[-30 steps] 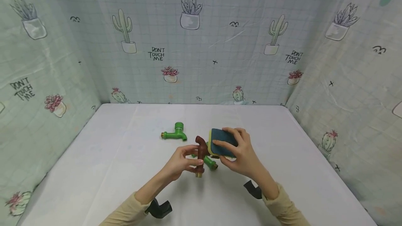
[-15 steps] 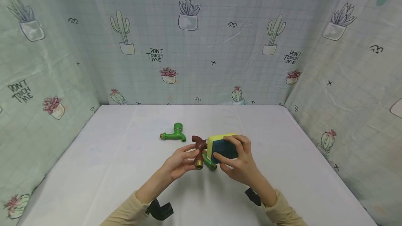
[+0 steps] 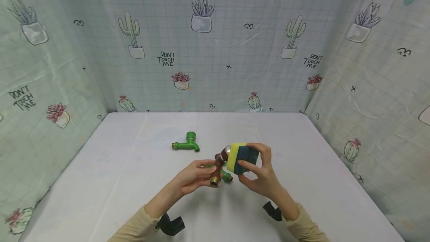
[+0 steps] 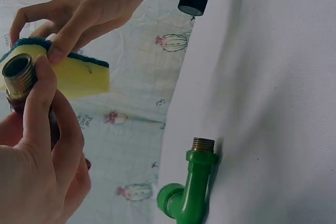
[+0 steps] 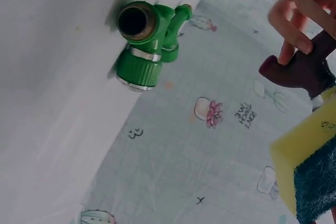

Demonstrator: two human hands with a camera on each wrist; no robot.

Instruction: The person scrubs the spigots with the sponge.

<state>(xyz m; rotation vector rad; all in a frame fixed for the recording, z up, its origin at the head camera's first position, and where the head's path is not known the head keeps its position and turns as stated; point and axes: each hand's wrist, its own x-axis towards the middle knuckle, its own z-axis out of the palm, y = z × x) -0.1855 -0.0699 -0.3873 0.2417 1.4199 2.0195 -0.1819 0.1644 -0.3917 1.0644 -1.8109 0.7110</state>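
Observation:
My left hand (image 3: pixel 193 177) holds a brown tap (image 3: pixel 218 166) above the table by its body. The tap's brass threaded end (image 4: pixel 19 77) points toward me, and its knob leans up and right. In my right hand (image 3: pixel 263 174) is a sponge (image 3: pixel 246 158), yellow with a dark green scouring side. The yellow side touches the knob end of the tap. Fingers hide part of the brown tap's body. Just behind it, a green tap (image 3: pixel 227 177) lies on the table, partly covered from the head view.
Another green tap (image 3: pixel 188 145) lies farther back, left of the hands, on the white table (image 3: pixel 141 160). Patterned cloth (image 3: pixel 215 47) walls off the back and both sides. A black bent piece (image 3: pixel 171 225) sits at the left wrist, a similar black piece (image 3: pixel 273 211) at the right.
The left hand has turned the brown tap, so its knob now tilts up and right and its threaded end faces me. The sponge has been turned too, its yellow side now against the knob.

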